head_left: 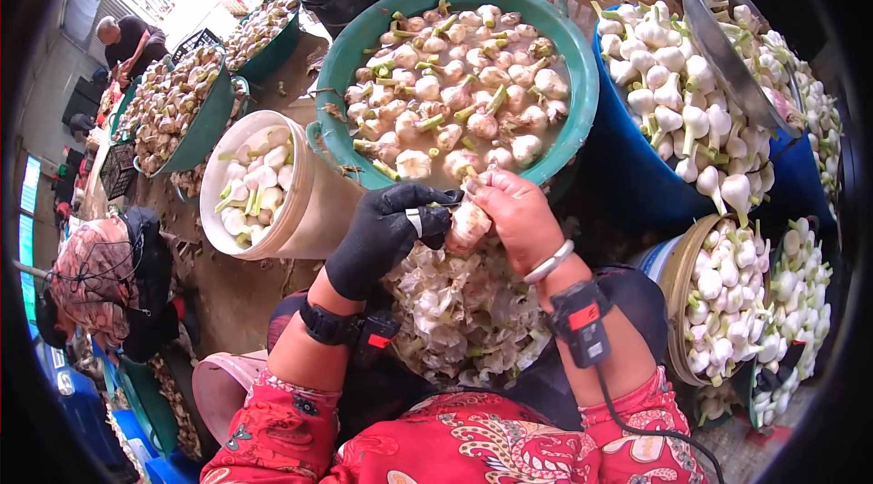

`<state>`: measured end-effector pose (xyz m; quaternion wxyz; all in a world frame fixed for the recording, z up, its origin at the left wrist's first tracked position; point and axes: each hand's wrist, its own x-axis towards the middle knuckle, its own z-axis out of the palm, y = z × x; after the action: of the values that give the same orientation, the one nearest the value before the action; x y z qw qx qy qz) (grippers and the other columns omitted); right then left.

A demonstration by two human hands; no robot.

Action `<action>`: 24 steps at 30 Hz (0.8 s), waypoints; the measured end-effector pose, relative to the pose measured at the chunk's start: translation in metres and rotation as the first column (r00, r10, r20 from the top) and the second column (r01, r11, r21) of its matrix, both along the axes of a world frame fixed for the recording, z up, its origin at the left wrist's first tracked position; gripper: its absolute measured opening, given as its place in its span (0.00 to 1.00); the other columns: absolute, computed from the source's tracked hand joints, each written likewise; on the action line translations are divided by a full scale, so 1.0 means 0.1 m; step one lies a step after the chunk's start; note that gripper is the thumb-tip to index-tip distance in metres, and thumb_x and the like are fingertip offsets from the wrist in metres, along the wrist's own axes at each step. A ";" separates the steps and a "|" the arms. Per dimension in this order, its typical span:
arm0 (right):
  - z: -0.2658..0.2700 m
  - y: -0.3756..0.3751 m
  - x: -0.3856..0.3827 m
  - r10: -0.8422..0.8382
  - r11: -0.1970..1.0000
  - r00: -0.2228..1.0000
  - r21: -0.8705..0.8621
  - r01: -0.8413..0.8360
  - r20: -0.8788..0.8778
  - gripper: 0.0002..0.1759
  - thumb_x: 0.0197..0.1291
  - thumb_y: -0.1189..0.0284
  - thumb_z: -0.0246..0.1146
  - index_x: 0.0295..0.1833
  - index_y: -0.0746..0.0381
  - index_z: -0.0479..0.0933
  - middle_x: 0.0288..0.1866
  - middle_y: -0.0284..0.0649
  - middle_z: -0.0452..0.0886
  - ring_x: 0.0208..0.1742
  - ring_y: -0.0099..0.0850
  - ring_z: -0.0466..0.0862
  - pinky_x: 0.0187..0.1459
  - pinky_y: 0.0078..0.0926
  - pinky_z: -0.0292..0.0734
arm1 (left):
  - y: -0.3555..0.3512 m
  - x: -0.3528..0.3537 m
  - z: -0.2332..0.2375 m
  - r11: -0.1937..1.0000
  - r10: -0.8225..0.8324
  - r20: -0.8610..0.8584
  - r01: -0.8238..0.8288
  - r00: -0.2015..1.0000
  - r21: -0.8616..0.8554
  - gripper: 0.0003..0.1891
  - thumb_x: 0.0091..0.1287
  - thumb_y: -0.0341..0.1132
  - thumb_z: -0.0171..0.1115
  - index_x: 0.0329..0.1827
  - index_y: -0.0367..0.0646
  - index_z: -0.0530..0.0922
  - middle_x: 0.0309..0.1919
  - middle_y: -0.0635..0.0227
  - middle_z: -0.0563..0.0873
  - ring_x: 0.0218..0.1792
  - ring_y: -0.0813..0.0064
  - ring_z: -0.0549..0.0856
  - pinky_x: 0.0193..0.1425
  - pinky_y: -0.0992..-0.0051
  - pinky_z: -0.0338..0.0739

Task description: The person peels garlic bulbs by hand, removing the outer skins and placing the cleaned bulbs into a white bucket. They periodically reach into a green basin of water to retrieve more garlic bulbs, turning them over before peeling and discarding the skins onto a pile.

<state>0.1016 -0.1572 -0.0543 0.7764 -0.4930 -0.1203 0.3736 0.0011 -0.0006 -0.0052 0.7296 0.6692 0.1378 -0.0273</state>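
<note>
A garlic bulb (466, 228) with purplish, dirty skin is held between both hands, over a heap of peeled skins (464, 320) in the lap. My left hand (382, 234), in a black glove with a light band round one finger, closes on the bulb's left side. The bare fingers of my right hand (520, 219) pinch its top near the stem. Just beyond, a green tub (582, 93) holds murky water and many floating unpeeled garlic bulbs (427, 89).
A white bucket (314, 189) of peeled garlic stands at left. Blue barrels (627, 157) heaped with clean bulbs stand at right, a metal basin (727, 39) leaning on them. Another bucket (673, 284) of garlic sits lower right. Two people (132, 43) work at far left.
</note>
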 end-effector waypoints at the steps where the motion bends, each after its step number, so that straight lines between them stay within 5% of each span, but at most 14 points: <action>1: 0.03 0.06 -0.06 -0.152 0.985 0.941 -0.037 0.171 0.304 0.05 0.60 0.73 0.60 0.33 0.64 0.76 0.36 0.38 0.81 0.36 0.30 0.81 0.41 0.25 0.75 | 0.02 0.01 -0.02 1.000 -0.001 -0.003 0.001 1.000 -0.002 0.13 0.62 0.29 0.61 0.49 0.34 0.80 0.37 0.68 0.85 0.34 0.79 0.82 0.43 0.78 0.77; 2: 0.18 0.02 -0.05 -0.152 0.918 0.608 -0.116 0.379 0.779 0.04 0.57 0.76 0.58 0.36 0.65 0.77 0.35 0.42 0.80 0.37 0.40 0.81 0.43 0.31 0.76 | 0.05 0.04 -0.06 0.992 0.084 0.001 -0.083 0.996 -0.099 0.11 0.63 0.28 0.61 0.46 0.34 0.80 0.34 0.68 0.84 0.32 0.79 0.81 0.40 0.80 0.76; 4: 0.36 -0.02 -0.09 -0.072 0.908 0.059 0.041 0.418 0.996 0.04 0.53 0.76 0.58 0.36 0.63 0.75 0.36 0.46 0.78 0.38 0.46 0.79 0.43 0.35 0.75 | 0.16 0.06 -0.12 0.967 0.174 0.005 -0.170 0.985 -0.191 0.09 0.63 0.28 0.60 0.44 0.34 0.81 0.32 0.69 0.84 0.29 0.79 0.81 0.37 0.81 0.76; 6: 0.35 -0.03 -0.29 0.075 0.985 0.126 -0.094 0.146 0.989 0.05 0.52 0.78 0.57 0.36 0.60 0.74 0.32 0.43 0.73 0.35 0.43 0.74 0.41 0.39 0.72 | 0.34 0.05 -0.12 0.968 0.248 0.179 -0.238 0.952 -0.077 0.08 0.64 0.29 0.59 0.42 0.34 0.80 0.31 0.69 0.84 0.27 0.78 0.82 0.36 0.80 0.77; 7: 0.15 -0.01 -0.40 0.261 0.964 0.208 -0.267 0.001 0.943 0.06 0.53 0.74 0.59 0.38 0.60 0.75 0.30 0.45 0.76 0.35 0.45 0.77 0.41 0.41 0.73 | 0.40 0.04 -0.08 0.958 0.256 0.136 -0.233 0.957 -0.170 0.09 0.65 0.30 0.59 0.44 0.34 0.80 0.35 0.66 0.85 0.30 0.75 0.83 0.39 0.77 0.79; 8: -0.08 0.00 -0.46 0.592 0.804 0.310 -0.572 -0.164 0.744 0.11 0.52 0.70 0.62 0.42 0.59 0.75 0.27 0.48 0.78 0.32 0.47 0.79 0.37 0.43 0.74 | 0.39 0.03 -0.09 0.958 0.258 0.140 -0.235 0.956 -0.163 0.09 0.65 0.30 0.59 0.44 0.34 0.80 0.35 0.66 0.85 0.30 0.75 0.83 0.39 0.77 0.79; 10: -0.18 -0.07 -0.43 0.590 0.803 0.341 -0.573 -0.161 0.731 0.11 0.52 0.66 0.63 0.37 0.61 0.76 0.25 0.49 0.78 0.30 0.48 0.80 0.33 0.41 0.75 | 0.32 0.05 -0.14 0.937 0.299 0.133 -0.264 0.945 -0.227 0.11 0.65 0.30 0.58 0.46 0.34 0.80 0.40 0.62 0.86 0.35 0.73 0.84 0.42 0.75 0.80; 12: 0.00 -0.05 -0.28 0.383 0.873 0.409 -0.470 0.134 0.828 0.10 0.52 0.67 0.64 0.28 0.63 0.77 0.25 0.48 0.78 0.29 0.47 0.79 0.32 0.38 0.75 | 0.29 0.02 -0.15 0.952 0.277 0.126 -0.254 0.953 -0.172 0.11 0.64 0.28 0.59 0.47 0.34 0.80 0.44 0.60 0.85 0.39 0.73 0.84 0.45 0.74 0.79; 13: 0.17 -0.04 -0.23 0.139 0.905 0.488 -0.311 0.291 0.862 0.12 0.51 0.71 0.65 0.21 0.64 0.74 0.23 0.46 0.76 0.27 0.40 0.79 0.30 0.33 0.74 | 0.27 0.02 -0.14 0.968 0.245 0.142 -0.235 0.959 -0.086 0.11 0.62 0.27 0.61 0.47 0.34 0.81 0.43 0.62 0.86 0.40 0.76 0.84 0.46 0.75 0.79; 14: 0.24 -0.08 -0.18 0.089 0.888 0.589 -0.331 0.318 0.804 0.06 0.49 0.77 0.67 0.25 0.64 0.77 0.25 0.40 0.77 0.27 0.28 0.79 0.31 0.25 0.74 | 0.24 0.03 -0.12 0.978 0.208 0.154 -0.211 0.966 0.002 0.12 0.61 0.26 0.63 0.48 0.35 0.81 0.42 0.65 0.86 0.40 0.79 0.83 0.47 0.76 0.79; 16: 0.30 -0.04 -0.16 -0.137 0.934 0.762 -0.175 0.313 0.633 0.05 0.48 0.81 0.68 0.31 0.64 0.79 0.30 0.34 0.77 0.30 0.21 0.78 0.33 0.19 0.74 | 0.16 0.04 -0.04 0.978 0.167 0.170 -0.185 0.971 0.098 0.12 0.59 0.24 0.65 0.46 0.36 0.82 0.42 0.67 0.86 0.41 0.80 0.83 0.48 0.77 0.77; 18: 0.26 -0.02 -0.12 -0.117 0.940 0.759 -0.175 0.293 0.641 0.06 0.47 0.81 0.68 0.32 0.64 0.79 0.31 0.35 0.77 0.31 0.22 0.79 0.34 0.21 0.76 | 0.09 0.05 0.00 0.921 0.064 0.206 -0.137 0.976 0.364 0.11 0.57 0.25 0.67 0.44 0.36 0.83 0.41 0.67 0.86 0.41 0.81 0.82 0.49 0.77 0.77; 23: 0.27 -0.04 -0.12 -0.062 0.955 0.754 -0.180 0.234 0.654 0.06 0.47 0.81 0.67 0.34 0.63 0.79 0.34 0.40 0.78 0.34 0.30 0.82 0.36 0.25 0.78 | 0.05 0.07 0.02 0.858 0.015 0.224 -0.128 0.975 0.498 0.11 0.55 0.23 0.68 0.42 0.36 0.84 0.41 0.65 0.87 0.43 0.78 0.83 0.51 0.77 0.76; 24: 0.24 -0.04 -0.10 -0.059 0.955 0.674 -0.155 0.253 0.736 0.06 0.47 0.81 0.66 0.33 0.63 0.79 0.36 0.41 0.78 0.34 0.33 0.82 0.36 0.26 0.77 | 0.05 0.07 0.02 0.835 0.016 0.223 -0.135 0.975 0.534 0.11 0.55 0.23 0.68 0.42 0.36 0.84 0.40 0.65 0.87 0.42 0.78 0.83 0.49 0.77 0.77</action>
<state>0.0915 -0.1613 -0.0300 0.6280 -0.7002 -0.3268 0.0924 0.0083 0.0042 -0.0029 0.5195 0.8423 0.0888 0.1126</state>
